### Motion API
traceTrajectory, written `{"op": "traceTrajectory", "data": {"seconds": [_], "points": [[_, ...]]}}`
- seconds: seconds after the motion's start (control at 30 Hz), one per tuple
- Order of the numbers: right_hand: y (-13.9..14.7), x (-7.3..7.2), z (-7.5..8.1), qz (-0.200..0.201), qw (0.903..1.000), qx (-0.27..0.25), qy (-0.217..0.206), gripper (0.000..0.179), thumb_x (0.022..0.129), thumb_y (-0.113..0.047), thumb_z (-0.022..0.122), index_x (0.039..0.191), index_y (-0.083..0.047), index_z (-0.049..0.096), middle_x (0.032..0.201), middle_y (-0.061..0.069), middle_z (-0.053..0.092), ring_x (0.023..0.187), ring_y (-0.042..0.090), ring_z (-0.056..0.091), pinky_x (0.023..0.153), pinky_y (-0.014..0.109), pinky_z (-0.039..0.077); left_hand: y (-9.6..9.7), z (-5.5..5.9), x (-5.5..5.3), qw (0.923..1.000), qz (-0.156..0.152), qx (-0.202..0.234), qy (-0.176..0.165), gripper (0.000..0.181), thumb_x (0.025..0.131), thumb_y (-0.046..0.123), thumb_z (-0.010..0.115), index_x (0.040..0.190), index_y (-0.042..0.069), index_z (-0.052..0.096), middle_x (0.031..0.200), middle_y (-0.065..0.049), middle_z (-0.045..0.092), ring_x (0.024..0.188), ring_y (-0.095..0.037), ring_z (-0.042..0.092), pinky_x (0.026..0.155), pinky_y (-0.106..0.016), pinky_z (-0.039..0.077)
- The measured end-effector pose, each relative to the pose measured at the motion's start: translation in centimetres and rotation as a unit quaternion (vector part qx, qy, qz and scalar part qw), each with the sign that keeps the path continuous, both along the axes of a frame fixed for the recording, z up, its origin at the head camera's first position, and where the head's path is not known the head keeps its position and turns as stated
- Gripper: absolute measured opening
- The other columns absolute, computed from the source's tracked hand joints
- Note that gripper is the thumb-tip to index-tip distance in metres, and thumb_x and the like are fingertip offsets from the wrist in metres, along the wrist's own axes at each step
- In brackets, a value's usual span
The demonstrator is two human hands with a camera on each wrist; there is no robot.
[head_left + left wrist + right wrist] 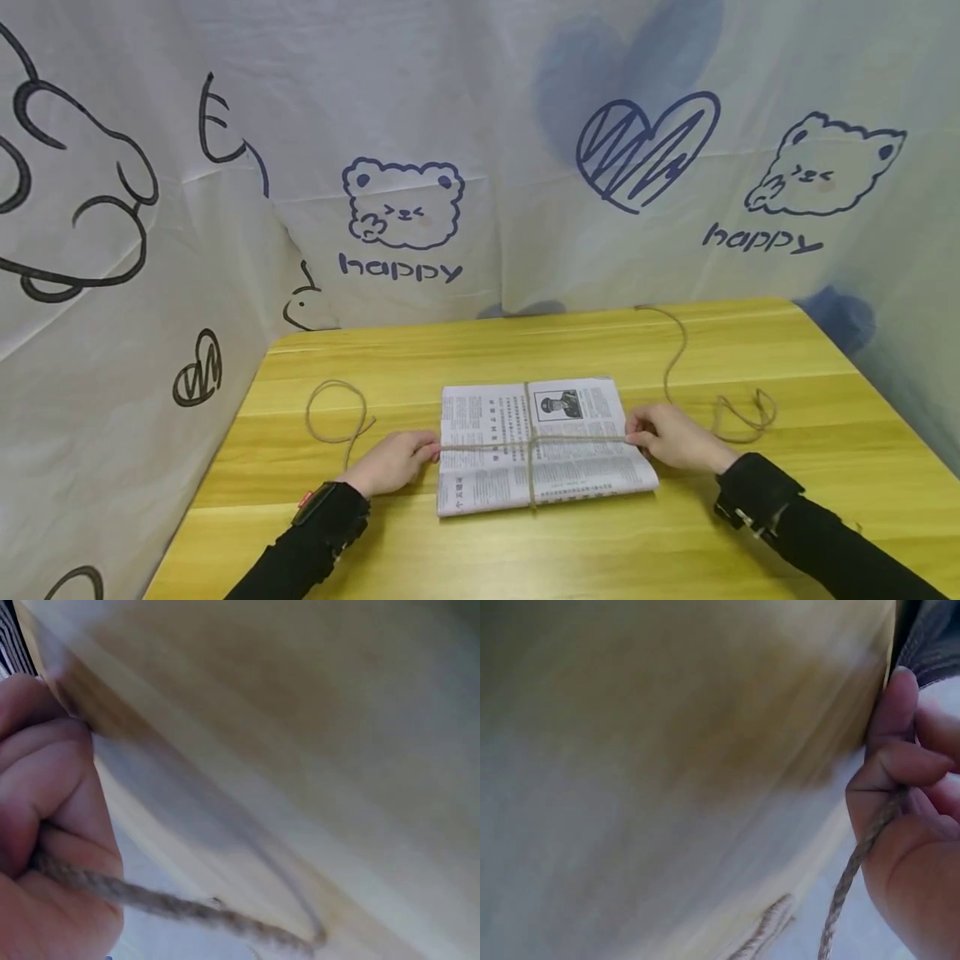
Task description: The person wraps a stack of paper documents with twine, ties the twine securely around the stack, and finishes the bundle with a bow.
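Note:
A folded stack of newspapers (480,492) lies flat on the table, with brown twine (570,438) crossing over its top in both directions. At the left edge of the stack my left hand (393,462) pinches the twine; in the left wrist view a length of twine (172,906) trails out of the curled fingers. My right hand (675,437) pinches the twine at the stack's right edge, thumb against fingers. The right wrist view shows twine (847,874) running down out of that grip. The underside of the stack is hidden.
A loose twine end (309,412) loops on the table left of the stack. More slack twine (681,350) winds to the back edge and coils at the right. The wooden table (390,354) meets a white cloth backdrop (525,108) with drawings behind and at the sides.

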State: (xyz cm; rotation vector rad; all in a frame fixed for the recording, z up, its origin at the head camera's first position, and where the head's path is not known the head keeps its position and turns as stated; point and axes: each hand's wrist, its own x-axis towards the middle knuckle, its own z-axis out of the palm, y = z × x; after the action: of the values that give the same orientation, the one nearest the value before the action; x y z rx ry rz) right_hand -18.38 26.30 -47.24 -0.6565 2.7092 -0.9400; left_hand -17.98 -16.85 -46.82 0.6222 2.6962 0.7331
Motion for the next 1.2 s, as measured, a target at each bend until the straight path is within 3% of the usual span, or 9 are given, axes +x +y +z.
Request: {"op": "traceTrajectory", "data": {"seconds": [0.2,0.33,0.5,0.7,0.83,0.93,1.03,1.1,1.2], "points": [[-0.1,0.1,0.0,0.004,0.9999,0.007,0.012,0.016,0.094,-0.008,0.069,0.08,-0.012,0.063,0.072,-0.004,0.058,0.063,0.002,0.045,0.059,0.02,0.038,0.1,0.3,0.0,0.9995,0.025,-0.001,-0.018,0.023,0.106,0.024,0.053,0.087,0.017,0.066,0.072,0.005,0.05,0.065,-0.011,0.045,0.065,-0.027,0.035],[0.0,0.4,0.2,-0.003,0.9998,0.011,0.016,0.015,0.093,-0.009,0.071,0.08,-0.012,0.064,0.072,-0.004,0.06,0.064,0.001,0.046,0.059,0.02,0.039,0.1,0.4,0.0,0.9991,0.039,-0.007,-0.012,0.021,0.104,0.028,0.057,0.092,0.019,0.072,0.078,0.005,0.058,0.069,-0.011,0.047,0.069,-0.03,0.036],[-0.1,0.8,0.5,0.002,0.9993,0.026,0.025,0.014,0.093,-0.009,0.07,0.081,-0.013,0.064,0.072,-0.006,0.059,0.063,0.001,0.045,0.059,0.02,0.039,0.4,0.6,0.1,0.9992,0.034,-0.023,0.003,0.022,0.103,0.031,0.058,0.091,0.018,0.072,0.077,0.005,0.06,0.068,-0.011,0.049,0.068,-0.029,0.038],[-0.1,1.3,1.6,0.006,0.9975,0.04,0.057,0.007,0.094,-0.011,0.07,0.091,-0.014,0.064,0.082,-0.006,0.062,0.073,0.004,0.054,0.065,0.023,0.047,0.1,1.9,0.4,0.9992,0.033,-0.013,-0.016,0.023,0.101,0.041,0.059,0.099,0.019,0.066,0.076,0.003,0.06,0.065,-0.012,0.051,0.06,-0.027,0.039],[0.6,2.0,2.6,-0.002,0.9914,0.058,0.117,0.012,0.095,-0.011,0.068,0.107,-0.011,0.066,0.101,-0.002,0.066,0.093,0.015,0.063,0.081,0.032,0.053,-0.3,3.0,0.6,0.9986,0.029,-0.024,0.038,0.03,0.102,0.04,0.059,0.118,0.015,0.066,0.101,-0.003,0.069,0.087,-0.018,0.065,0.074,-0.036,0.053],[0.8,2.6,2.9,0.011,0.9798,0.072,0.187,0.019,0.093,-0.01,0.071,0.111,-0.012,0.066,0.108,-0.001,0.067,0.1,0.019,0.065,0.087,0.036,0.054,-0.3,3.4,1.1,0.9907,-0.007,-0.052,0.126,0.034,0.101,0.036,0.061,0.127,0.013,0.066,0.123,-0.006,0.067,0.112,-0.025,0.065,0.094,-0.045,0.054],[0.5,3.0,2.7,0.048,0.9671,0.07,0.24,0.021,0.09,-0.01,0.075,0.11,-0.013,0.068,0.11,-0.001,0.068,0.102,0.019,0.067,0.087,0.035,0.056,0.2,3.2,1.7,0.9737,-0.072,-0.078,0.202,0.035,0.101,0.034,0.06,0.13,0.014,0.065,0.133,-0.006,0.064,0.124,-0.027,0.061,0.105,-0.048,0.05],[0.2,3.4,2.3,0.08,0.9641,0.065,0.245,0.023,0.092,-0.014,0.074,0.114,-0.012,0.069,0.114,0.0,0.069,0.105,0.02,0.067,0.089,0.037,0.056,0.7,2.8,2.3,0.9604,-0.119,-0.095,0.234,0.037,0.102,0.036,0.058,0.133,0.016,0.064,0.138,-0.006,0.062,0.128,-0.027,0.059,0.107,-0.048,0.048],[-0.4,4.0,1.6,0.116,0.9699,0.064,0.204,0.037,0.096,-0.032,0.069,0.127,-0.01,0.067,0.129,0.005,0.067,0.118,0.025,0.065,0.097,0.042,0.054,1.4,1.8,3.1,0.9463,-0.174,-0.12,0.244,0.047,0.103,0.047,0.052,0.139,0.019,0.06,0.147,-0.003,0.057,0.135,-0.026,0.054,0.111,-0.047,0.045]]}}
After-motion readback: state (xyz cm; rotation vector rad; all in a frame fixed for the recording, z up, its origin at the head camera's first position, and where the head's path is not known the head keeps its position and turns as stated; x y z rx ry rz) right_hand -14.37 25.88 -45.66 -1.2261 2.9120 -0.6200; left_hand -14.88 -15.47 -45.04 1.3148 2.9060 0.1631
